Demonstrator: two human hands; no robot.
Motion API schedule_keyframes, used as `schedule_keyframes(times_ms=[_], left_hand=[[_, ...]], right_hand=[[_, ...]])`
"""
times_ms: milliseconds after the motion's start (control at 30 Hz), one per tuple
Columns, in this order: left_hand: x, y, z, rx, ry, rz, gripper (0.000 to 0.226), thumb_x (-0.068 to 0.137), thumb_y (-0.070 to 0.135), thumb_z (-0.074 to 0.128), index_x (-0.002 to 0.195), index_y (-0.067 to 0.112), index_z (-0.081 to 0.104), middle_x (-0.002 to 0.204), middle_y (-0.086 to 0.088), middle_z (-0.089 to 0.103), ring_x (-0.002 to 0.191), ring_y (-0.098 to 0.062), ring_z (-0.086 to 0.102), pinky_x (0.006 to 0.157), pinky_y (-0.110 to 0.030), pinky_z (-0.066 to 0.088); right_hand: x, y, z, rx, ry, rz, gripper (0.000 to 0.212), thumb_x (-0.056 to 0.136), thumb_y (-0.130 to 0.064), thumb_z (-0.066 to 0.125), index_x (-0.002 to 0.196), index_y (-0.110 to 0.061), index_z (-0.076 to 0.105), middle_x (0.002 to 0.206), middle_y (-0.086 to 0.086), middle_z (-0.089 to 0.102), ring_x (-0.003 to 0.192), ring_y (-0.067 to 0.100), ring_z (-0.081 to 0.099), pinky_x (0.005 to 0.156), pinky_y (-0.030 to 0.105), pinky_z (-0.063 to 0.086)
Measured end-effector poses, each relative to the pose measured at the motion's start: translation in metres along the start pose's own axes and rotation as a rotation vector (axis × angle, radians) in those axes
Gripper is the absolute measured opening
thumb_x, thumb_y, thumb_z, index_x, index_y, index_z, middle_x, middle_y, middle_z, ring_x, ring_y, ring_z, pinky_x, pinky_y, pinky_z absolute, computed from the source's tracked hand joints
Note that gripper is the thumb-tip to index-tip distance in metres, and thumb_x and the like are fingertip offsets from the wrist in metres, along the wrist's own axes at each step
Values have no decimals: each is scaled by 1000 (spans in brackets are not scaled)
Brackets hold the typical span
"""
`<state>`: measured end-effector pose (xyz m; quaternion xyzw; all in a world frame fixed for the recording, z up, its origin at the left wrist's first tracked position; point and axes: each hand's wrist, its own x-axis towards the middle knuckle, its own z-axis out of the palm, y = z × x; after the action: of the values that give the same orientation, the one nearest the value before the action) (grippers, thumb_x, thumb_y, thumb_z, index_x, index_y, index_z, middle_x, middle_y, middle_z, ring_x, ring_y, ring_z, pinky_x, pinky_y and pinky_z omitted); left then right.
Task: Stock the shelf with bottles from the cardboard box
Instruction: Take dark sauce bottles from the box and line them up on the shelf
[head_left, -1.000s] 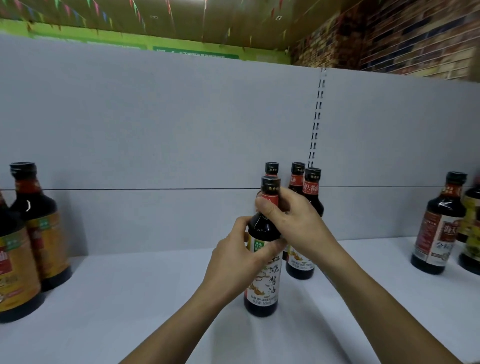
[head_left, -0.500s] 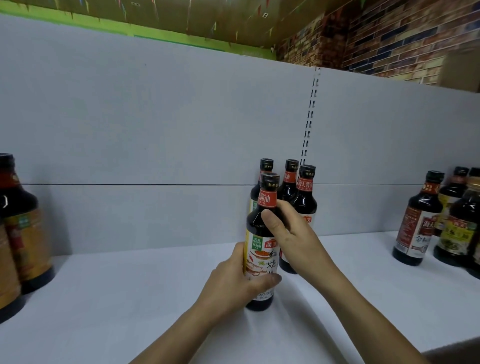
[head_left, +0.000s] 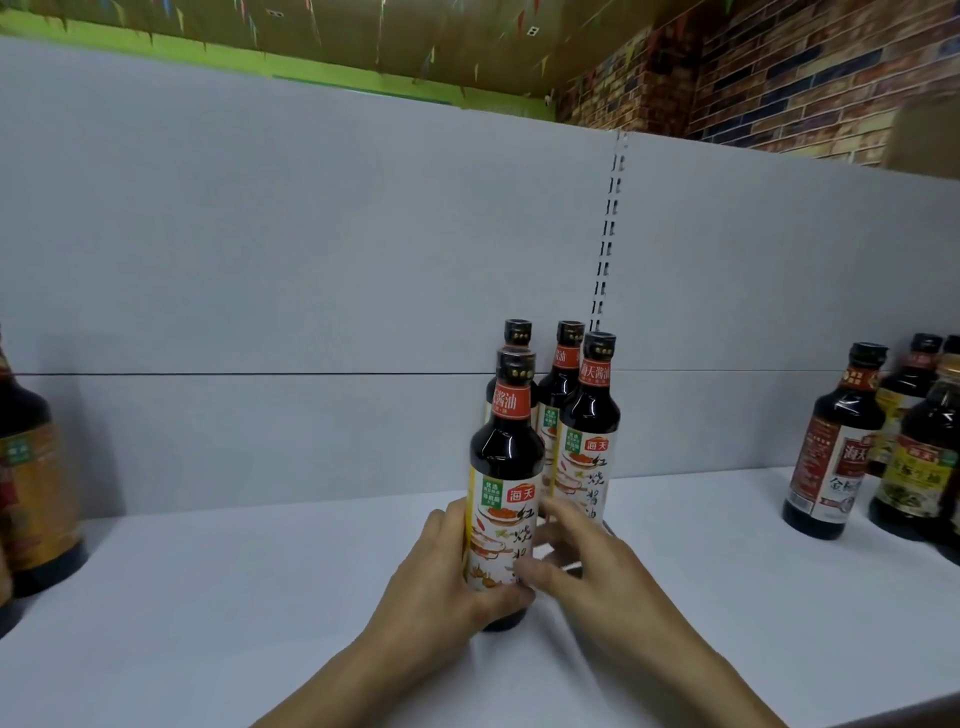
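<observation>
A dark soy sauce bottle (head_left: 506, 467) with a white and yellow label and a red neck band stands upright on the white shelf (head_left: 260, 597). My left hand (head_left: 441, 571) wraps its lower body from the left. My right hand (head_left: 587, 566) touches the label's lower right with spread fingers. Three matching bottles (head_left: 589, 415) stand close behind it near the back panel. The cardboard box is not in view.
Other dark sauce bottles (head_left: 841, 447) stand in a group at the right of the shelf. Large amber-labelled bottles (head_left: 31, 493) stand at the left edge. A grey back panel with a slotted upright (head_left: 608, 234) rises behind.
My right hand has slid from the bottle's neck down to its label. The bottle has been turned so its label faces me, and it stands nearer the three behind.
</observation>
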<state>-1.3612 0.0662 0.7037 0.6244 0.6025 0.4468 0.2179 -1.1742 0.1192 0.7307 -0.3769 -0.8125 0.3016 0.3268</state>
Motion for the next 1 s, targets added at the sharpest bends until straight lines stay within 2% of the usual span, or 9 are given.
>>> schedule_keyframes(times_ms=[300, 400, 467, 533, 600, 700, 800, 900, 1000], left_hand=[[23, 0, 8, 72, 17, -64, 78, 75, 50, 89, 135, 51, 39, 130, 26, 52, 116, 4, 57, 99, -22, 52], [31, 2, 11, 97, 34, -85, 78, 76, 47, 89, 135, 48, 39, 132, 26, 56, 117, 1, 58, 100, -24, 53], [35, 3, 13, 104, 57, -88, 76, 76, 45, 90, 133, 50, 39, 132, 26, 57, 113, 5, 58, 92, -16, 50], [40, 5, 17, 108, 84, -95, 76, 76, 43, 90, 132, 50, 38, 132, 25, 57, 111, 6, 58, 87, -13, 48], [44, 6, 21, 103, 111, -111, 78, 77, 41, 90, 134, 47, 38, 132, 24, 57, 113, -1, 60, 94, -20, 51], [49, 6, 27, 110, 154, -129, 77, 78, 39, 89, 136, 43, 39, 134, 20, 58, 118, -7, 60, 101, -28, 53], [53, 5, 33, 121, 190, -140, 74, 78, 41, 88, 133, 42, 39, 134, 19, 57, 119, -7, 60, 100, -27, 53], [57, 4, 37, 129, 223, -161, 73, 76, 44, 88, 132, 42, 41, 132, 19, 57, 116, -7, 62, 97, -27, 53], [60, 3, 39, 119, 235, -172, 72, 76, 44, 88, 129, 44, 39, 130, 20, 56, 114, -6, 61, 93, -24, 52]], right_hand=[[14, 40, -33, -221, -44, 82, 28, 96, -44, 63, 125, -42, 61, 105, -21, 71, 96, -1, 65, 90, 24, 53], [24, 55, -46, -259, -60, 137, 17, 96, -44, 63, 113, -39, 62, 103, -19, 69, 91, 1, 66, 86, 25, 54], [30, 63, -53, -267, -75, 175, 10, 96, -43, 63, 102, -35, 61, 99, -15, 68, 88, 3, 66, 82, 27, 55], [34, 69, -58, -301, -95, 206, 16, 96, -45, 62, 95, -31, 56, 95, -13, 67, 86, 5, 64, 73, 23, 51], [37, 72, -64, -319, -115, 221, 22, 97, -48, 60, 94, -27, 52, 92, -11, 67, 82, 6, 63, 66, 21, 45], [44, 72, -72, -314, -160, 232, 27, 97, -50, 58, 100, -26, 46, 96, -8, 68, 84, 11, 64, 68, 26, 49], [52, 69, -76, -300, -203, 216, 39, 97, -48, 58, 125, -27, 38, 105, -5, 70, 92, 14, 69, 82, 33, 54], [59, 67, -74, -300, -220, 156, 59, 97, -44, 60, 144, -31, 28, 111, -12, 68, 96, 10, 67, 78, 27, 52], [65, 70, -70, -267, -218, 133, 62, 95, -45, 64, 145, -31, 29, 113, -16, 61, 100, 9, 63, 76, 23, 46]])
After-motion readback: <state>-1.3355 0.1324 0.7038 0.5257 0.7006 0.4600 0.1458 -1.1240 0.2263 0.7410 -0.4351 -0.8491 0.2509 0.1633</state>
